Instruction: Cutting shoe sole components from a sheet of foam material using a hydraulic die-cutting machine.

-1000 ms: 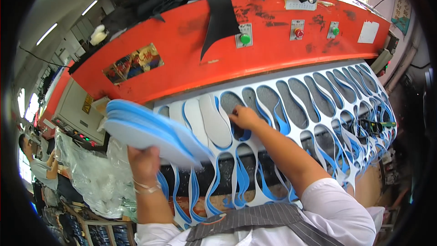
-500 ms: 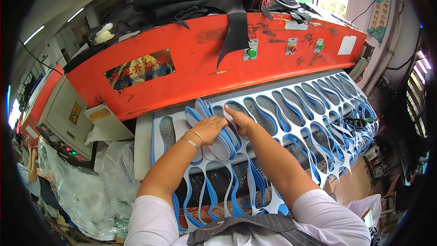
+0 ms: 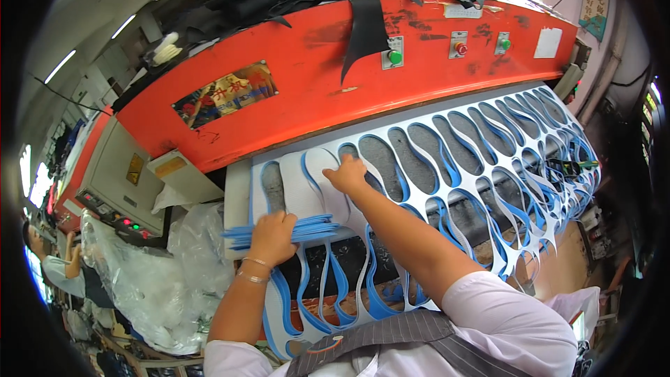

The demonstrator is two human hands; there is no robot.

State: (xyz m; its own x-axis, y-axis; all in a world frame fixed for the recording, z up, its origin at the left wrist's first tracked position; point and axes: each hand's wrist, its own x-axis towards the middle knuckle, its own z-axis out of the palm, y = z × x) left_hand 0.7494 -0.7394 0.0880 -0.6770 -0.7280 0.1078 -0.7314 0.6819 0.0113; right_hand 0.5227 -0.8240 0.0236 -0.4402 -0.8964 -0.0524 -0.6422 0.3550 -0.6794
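- Mostly, the big white and blue sheet (image 3: 257, 195) is full of bare holes shaped like feet. Those shapes look to be out, so I think much of the work is done.
- On the left side of the sheet, a few white foot shapes (image 3: 296, 185) lie over the holes, side by side. They seem to be what is left in the top row. The hole at the far left shows its grey floor.
- The left hand (image 3: 274, 237) is closed tight around a stack of foot shapes (image 3: 315, 228). The stack is on its side, near the front of the sheet, so its blue edges show.
- The right hand (image 3: 349, 173) is apart from the left one. It is at the top row, by the right-most white shape, with its thumb and fingers a bit spread. I cannot tell if they pinch anything.
- Now for writing: the big red machine (image 3: 314, 105) has a shiny name plate (image 3: 225, 94) with big letters on it.
- Small labels sit by its green button (image 3: 395, 57) and red button (image 3: 460, 49), too tiny to read.
- A white paper (image 3: 548, 43) is stuck on the right, and I see no clear words on it.
- A yellow warning sign (image 3: 135, 168) is on the grey box (image 3: 112, 188).
- A green wall sign (image 3: 595, 7) has writing down it.
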